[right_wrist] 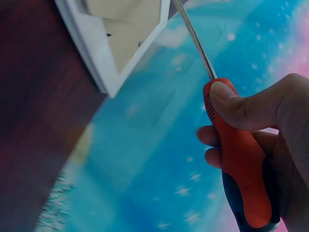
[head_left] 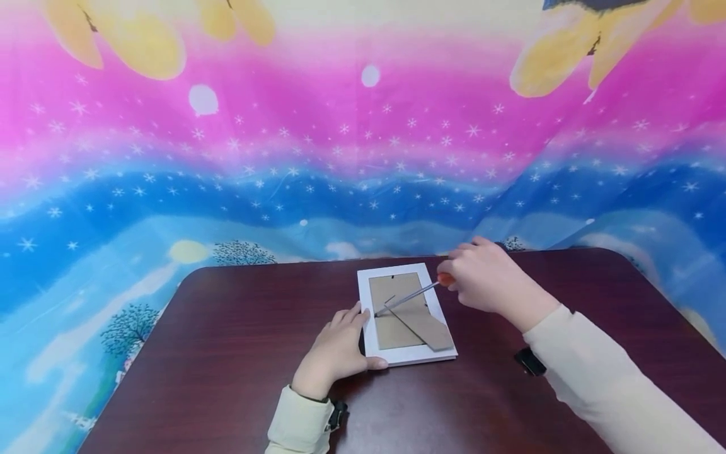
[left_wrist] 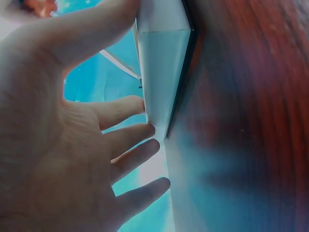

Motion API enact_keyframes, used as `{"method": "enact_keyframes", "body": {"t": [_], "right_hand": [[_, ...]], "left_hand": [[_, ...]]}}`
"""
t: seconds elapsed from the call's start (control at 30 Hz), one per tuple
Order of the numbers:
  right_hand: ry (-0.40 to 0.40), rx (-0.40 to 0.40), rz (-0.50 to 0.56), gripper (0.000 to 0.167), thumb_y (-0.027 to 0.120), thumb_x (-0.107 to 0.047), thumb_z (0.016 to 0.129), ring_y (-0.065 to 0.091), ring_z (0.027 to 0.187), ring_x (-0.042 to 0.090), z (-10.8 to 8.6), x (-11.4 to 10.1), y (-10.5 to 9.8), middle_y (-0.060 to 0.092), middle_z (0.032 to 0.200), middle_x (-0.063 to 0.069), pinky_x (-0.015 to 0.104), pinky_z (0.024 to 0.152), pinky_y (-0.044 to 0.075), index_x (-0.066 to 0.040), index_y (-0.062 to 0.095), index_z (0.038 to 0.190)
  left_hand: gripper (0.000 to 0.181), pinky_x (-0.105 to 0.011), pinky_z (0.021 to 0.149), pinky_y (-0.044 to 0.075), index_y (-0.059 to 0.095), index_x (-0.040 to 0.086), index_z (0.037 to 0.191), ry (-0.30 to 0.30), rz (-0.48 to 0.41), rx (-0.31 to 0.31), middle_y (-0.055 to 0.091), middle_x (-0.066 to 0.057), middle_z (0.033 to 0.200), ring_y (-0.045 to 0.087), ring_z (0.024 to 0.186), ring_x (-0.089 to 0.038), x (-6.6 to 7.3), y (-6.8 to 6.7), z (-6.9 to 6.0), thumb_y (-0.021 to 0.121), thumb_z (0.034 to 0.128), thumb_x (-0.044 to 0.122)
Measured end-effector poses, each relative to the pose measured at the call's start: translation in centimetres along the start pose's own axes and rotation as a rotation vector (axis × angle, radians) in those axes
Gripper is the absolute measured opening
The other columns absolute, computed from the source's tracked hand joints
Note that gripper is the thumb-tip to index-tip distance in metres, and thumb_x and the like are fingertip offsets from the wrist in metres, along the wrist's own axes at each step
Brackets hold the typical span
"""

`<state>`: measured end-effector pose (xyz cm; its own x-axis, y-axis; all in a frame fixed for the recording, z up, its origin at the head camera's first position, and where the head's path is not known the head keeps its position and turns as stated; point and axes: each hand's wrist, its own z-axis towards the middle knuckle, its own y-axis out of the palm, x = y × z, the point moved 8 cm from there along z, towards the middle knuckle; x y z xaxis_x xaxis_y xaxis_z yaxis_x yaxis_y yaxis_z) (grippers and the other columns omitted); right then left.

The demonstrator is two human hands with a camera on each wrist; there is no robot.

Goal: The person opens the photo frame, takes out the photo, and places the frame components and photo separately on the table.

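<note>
A white picture frame (head_left: 408, 360) lies face down on the table, its brown backing board (head_left: 391, 337) and angled easel stand (head_left: 433, 334) facing up. My right hand (head_left: 490, 277) grips a screwdriver by its orange and black handle (right_wrist: 244, 164), thumb along the top. The metal shaft (head_left: 416, 293) slants down across the backing, and its tip meets the left inner edge of the frame. My left hand (head_left: 334, 347) rests against the frame's left side, fingers spread and fairly straight, thumb at the near corner. In the left wrist view those fingers touch the frame's white side (left_wrist: 164, 72).
The dark reddish wooden table (head_left: 227, 353) has rounded far corners. Behind it hangs a pink and blue cloth (head_left: 317, 157) with snowflakes and trees. Both wrists carry small black devices, one of them under the right sleeve (head_left: 530, 362).
</note>
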<state>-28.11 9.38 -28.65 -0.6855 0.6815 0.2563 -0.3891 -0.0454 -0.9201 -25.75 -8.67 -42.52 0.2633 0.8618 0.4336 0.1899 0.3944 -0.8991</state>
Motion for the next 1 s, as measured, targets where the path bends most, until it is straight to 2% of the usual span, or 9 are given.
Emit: {"method": "enact_keyframes", "body": {"t": [0.1,0.2,0.33,0.47,0.63,0.8,1.0], "right_hand": [[0.06,0.034,0.069,0.016,0.082,-0.005,0.072,0.063,0.074,0.019,-1.7,0.8,0.7,0.062,0.071,-0.005,0.045,0.078,0.05,-0.016,0.073,0.079],[0.115,0.084,0.118,0.019,0.083,-0.005,0.072,0.066,0.078,0.021,-3.5,1.4,1.2,0.066,0.077,-0.003,0.045,0.079,0.051,-0.013,0.077,0.088],[0.163,0.183,0.163,0.025,0.085,-0.007,0.071,0.063,0.071,0.021,-5.7,1.8,1.7,0.066,0.077,-0.002,0.038,0.069,0.049,-0.011,0.078,0.094],[0.218,0.243,0.211,0.032,0.089,-0.012,0.069,0.059,0.065,0.02,-7.4,2.0,1.9,0.065,0.074,-0.003,0.039,0.067,0.049,-0.013,0.079,0.099],[0.281,0.249,0.237,0.034,0.09,-0.015,0.069,0.058,0.067,0.019,-8.4,2.0,1.8,0.067,0.079,-0.003,0.041,0.068,0.049,-0.017,0.078,0.101],[0.314,0.232,0.237,0.034,0.089,-0.014,0.069,0.059,0.069,0.02,-8.9,2.1,1.6,0.069,0.082,0.0,0.043,0.069,0.05,-0.016,0.078,0.101],[0.328,0.217,0.249,0.035,0.089,-0.013,0.069,0.058,0.067,0.018,-9.3,2.3,1.5,0.069,0.082,0.0,0.043,0.067,0.05,-0.014,0.078,0.102]], "left_hand": [[0.1,-0.057,0.108,0.034,0.045,0.003,0.148,0.014,-0.006,0.0,0.032,-0.016,0.157,0.033,0.14,-0.037,0.0,-0.1,0.0,0.083,0.0722,0.056],[0.099,-0.057,0.108,0.034,0.046,0.005,0.148,0.014,-0.024,0.006,0.03,-0.016,0.158,0.032,0.141,-0.038,-0.1,-0.2,0.0,0.083,0.0716,0.055],[0.097,-0.059,0.107,0.034,0.047,0.008,0.148,0.012,-0.048,0.015,0.028,-0.015,0.159,0.031,0.141,-0.039,-0.3,-0.4,-0.1,0.085,0.0706,0.052],[0.096,-0.06,0.107,0.033,0.047,0.01,0.148,0.003,-0.072,0.004,0.028,-0.014,0.16,0.03,0.142,-0.04,-0.6,-0.3,-0.4,0.087,0.0699,0.049],[0.098,-0.062,0.108,0.032,0.046,0.014,0.149,0.001,-0.088,-0.011,0.028,-0.013,0.16,0.029,0.142,-0.039,-1.0,-0.4,-0.7,0.091,0.0666,0.043],[0.099,-0.063,0.106,0.033,0.048,0.017,0.149,0.023,-0.066,-0.015,0.028,-0.014,0.16,0.031,0.141,-0.039,-1.2,-0.8,-0.9,0.094,0.0634,0.036],[0.094,-0.059,0.104,0.038,0.049,0.016,0.147,0.036,-0.049,-0.012,0.03,-0.011,0.159,0.032,0.141,-0.037,-1.1,-0.6,-0.8,0.094,0.065,0.016]]}}
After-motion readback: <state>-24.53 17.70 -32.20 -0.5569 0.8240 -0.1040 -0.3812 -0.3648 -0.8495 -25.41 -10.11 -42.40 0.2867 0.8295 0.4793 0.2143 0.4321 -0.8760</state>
